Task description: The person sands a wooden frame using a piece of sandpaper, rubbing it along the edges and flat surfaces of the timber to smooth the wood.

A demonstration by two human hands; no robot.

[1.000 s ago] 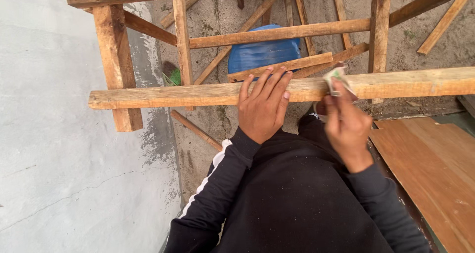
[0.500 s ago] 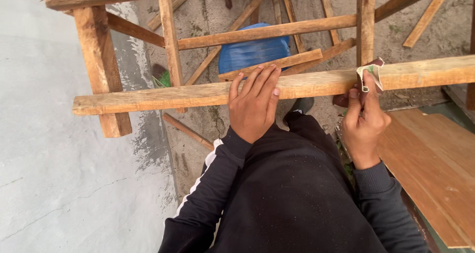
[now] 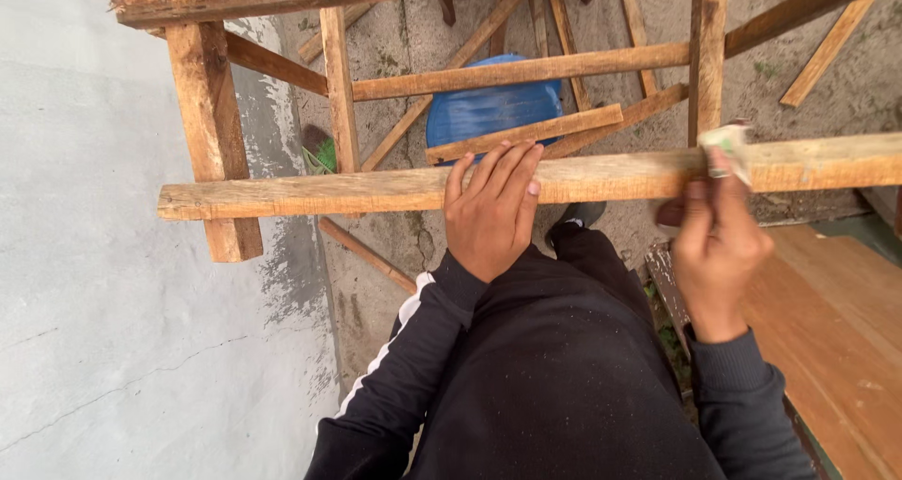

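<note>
A long rough wooden plank runs horizontally across a wooden frame in front of me. My left hand lies flat on it, fingers together, pressing down near its middle. My right hand pinches a small folded piece of sandpaper against the plank's near face, further to the right. Black sleeves with a white stripe cover both my arms.
The frame has a thick post at left and thin crossbars behind. A blue round lid or tub lies on the dirt ground below. A grey plaster wall fills the left. Smooth brown boards lie at right.
My right hand with the sandpaper has slid rightward along the plank. My left hand has stayed pressed on the plank. The view has shifted slightly.
</note>
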